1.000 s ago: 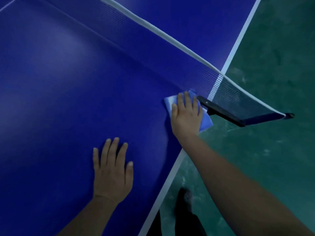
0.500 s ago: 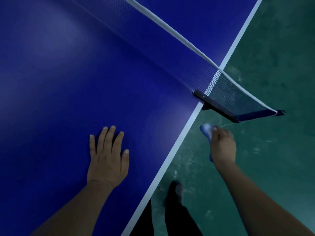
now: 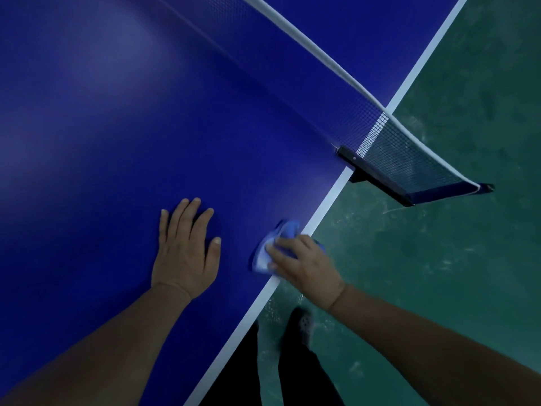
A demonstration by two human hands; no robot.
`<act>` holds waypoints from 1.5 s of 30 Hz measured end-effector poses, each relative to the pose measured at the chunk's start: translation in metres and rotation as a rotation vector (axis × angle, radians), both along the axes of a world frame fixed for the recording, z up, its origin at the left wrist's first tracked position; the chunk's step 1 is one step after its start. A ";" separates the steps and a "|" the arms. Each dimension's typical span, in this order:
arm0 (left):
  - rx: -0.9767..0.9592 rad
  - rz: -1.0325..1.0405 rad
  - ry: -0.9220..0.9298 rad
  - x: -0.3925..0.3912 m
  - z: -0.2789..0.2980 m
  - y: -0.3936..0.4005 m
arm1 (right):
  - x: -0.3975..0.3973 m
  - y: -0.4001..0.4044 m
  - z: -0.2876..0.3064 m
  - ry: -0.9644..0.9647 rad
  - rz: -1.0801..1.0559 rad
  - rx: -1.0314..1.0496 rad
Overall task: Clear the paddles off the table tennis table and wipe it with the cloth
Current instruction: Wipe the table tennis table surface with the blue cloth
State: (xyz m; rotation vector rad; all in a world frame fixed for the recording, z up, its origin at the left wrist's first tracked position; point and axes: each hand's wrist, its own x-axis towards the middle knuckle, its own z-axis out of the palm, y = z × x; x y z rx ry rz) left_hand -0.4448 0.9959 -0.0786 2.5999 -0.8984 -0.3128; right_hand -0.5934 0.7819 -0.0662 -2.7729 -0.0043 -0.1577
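The blue table tennis table [image 3: 117,127] fills the left of the view, its white side line running diagonally. My right hand [image 3: 304,263] holds a crumpled light-blue cloth [image 3: 273,244] against the table's white edge, fingers bent over it. My left hand [image 3: 186,249] lies flat on the blue surface just left of the cloth, fingers spread and straight. No paddles are in view.
The net [image 3: 389,148] with its white top band crosses the table at the upper right, clamped by a black bracket [image 3: 369,174] that juts past the side edge. Green floor [image 3: 453,259] lies to the right. My dark-trousered legs and a shoe [image 3: 301,320] stand by the edge.
My right hand wiped at the net bracket, swung off the table over the floor with the cloth bunched, and now has it back on the table edge nearer me. Left hand stayed flat.
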 end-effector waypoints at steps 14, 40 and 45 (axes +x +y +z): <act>0.115 0.375 -0.032 -0.013 0.007 0.082 | 0.092 0.033 -0.014 -0.053 0.182 -0.074; -0.019 0.462 -0.012 -0.036 0.007 0.077 | 0.091 -0.097 0.001 0.012 -0.171 -0.315; -0.107 0.590 0.037 -0.102 0.020 0.045 | 0.067 -0.109 0.009 0.195 -0.251 -0.431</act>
